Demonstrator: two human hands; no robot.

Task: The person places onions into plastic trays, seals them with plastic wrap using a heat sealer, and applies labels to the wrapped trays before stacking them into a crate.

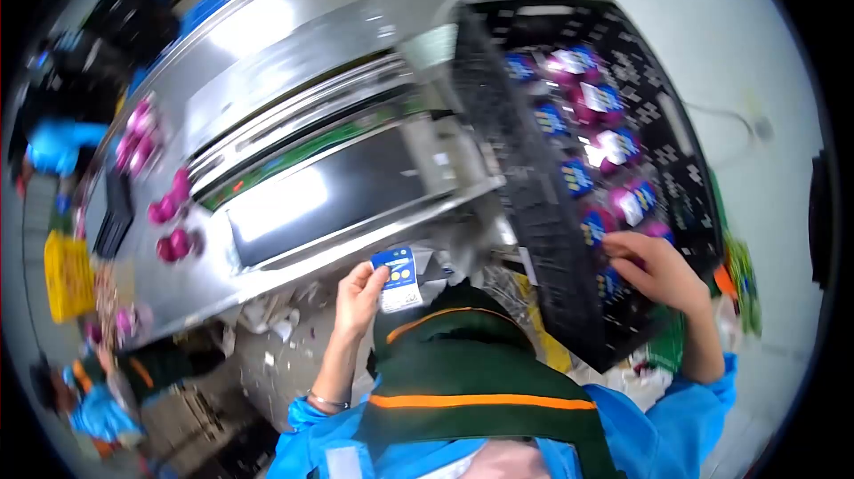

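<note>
Head view, only one. Landmark = black crate (511, 168).

Left hand (358, 297): left of the crate, in front of the wearer's apron (480, 363). Thumb and fingers pinched together on a blue-and-white label (397, 270), face up, yellow dots on it. Can't tell if it's one or a stack.

Right hand (658, 267): inside the crate's near end, half curled, thumb and fingertips close together at a blue-marked pack (594, 226). Contact likely; blur hides whether it has hold of anything.

Purple packs (616, 148): clear-wrapped, blue and white labels, roughly two rows in the crate, running to its far end. Left of the crate: machine (334, 190) with a dark plate, set in the metal table (209, 279). Further left, past the machine, purple rounds (180, 243) in small groups.

Step, my read: labelling or straightening packs in the crate, label stock ready in the left. Next move, as I judge it: right fingertips need a clean pinch or press at one pack without shoving its neighbours; left would have to clear the crate's wall to bring the label over.
</note>
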